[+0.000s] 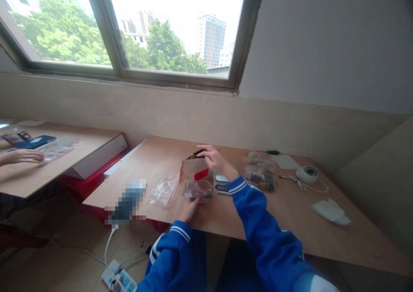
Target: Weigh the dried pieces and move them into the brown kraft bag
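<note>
A small open cardboard box (pixel 193 168) with a red patch on its side stands near the middle of the table. My right hand (pixel 213 158) is at its top, fingers bent over a dark item in the opening; what they grip is hidden. My left hand (pixel 189 208) is low at the table's front edge, its fingers closed on a clear plastic bag (pixel 196 189) in front of the box. A thin pale cable and a dark piece show in or behind that bag. Right of the box, partly behind my right wrist, lies a flat white-and-grey device (pixel 221 182).
Crumpled clear bags (pixel 164 191) lie left of the box. To the right are filled zip bags (pixel 260 171), a green-handled tool (pixel 272 152), a white dome camera (pixel 307 174) with cable and a white wrapper (pixel 331 211). Another person's hand (pixel 24 156) rests at the left table.
</note>
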A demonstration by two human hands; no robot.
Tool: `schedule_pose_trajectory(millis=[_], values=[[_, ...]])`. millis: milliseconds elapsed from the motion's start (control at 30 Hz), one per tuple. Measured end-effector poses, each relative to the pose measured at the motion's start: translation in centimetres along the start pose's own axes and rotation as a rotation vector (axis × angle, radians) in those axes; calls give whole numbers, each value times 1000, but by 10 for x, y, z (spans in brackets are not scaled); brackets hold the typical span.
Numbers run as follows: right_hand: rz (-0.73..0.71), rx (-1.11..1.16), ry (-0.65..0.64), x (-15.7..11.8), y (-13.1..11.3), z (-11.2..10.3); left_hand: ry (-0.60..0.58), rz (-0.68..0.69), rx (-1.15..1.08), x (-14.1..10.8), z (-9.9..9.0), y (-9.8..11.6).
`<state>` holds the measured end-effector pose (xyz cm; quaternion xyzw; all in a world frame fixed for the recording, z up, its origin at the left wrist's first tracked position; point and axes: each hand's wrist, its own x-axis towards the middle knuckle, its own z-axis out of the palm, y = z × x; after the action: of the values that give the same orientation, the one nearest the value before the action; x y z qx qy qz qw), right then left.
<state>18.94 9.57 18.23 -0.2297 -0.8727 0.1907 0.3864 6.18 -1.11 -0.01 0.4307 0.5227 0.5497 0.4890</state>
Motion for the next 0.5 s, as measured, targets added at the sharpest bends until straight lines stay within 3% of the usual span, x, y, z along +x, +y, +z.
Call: schedule_pose_trajectory(millis=[133, 200, 233, 333, 400, 500], values=[[24, -86, 149, -13, -18, -5, 22, 18, -33, 1, 1, -2], [84, -5, 213, -25, -24, -8, 19, 22, -44, 2, 2, -3], [127, 67, 186, -31, -24, -10, 19, 22, -49, 2, 2, -4], [293, 246, -141, -53, -17, -5, 22, 34, -63, 4, 2, -7], [414, 209, -374, -68, -7, 4, 35, 42, -53, 5, 1, -10], [456, 42, -473, -85, 6, 24, 7, 12, -55, 8, 0, -14]])
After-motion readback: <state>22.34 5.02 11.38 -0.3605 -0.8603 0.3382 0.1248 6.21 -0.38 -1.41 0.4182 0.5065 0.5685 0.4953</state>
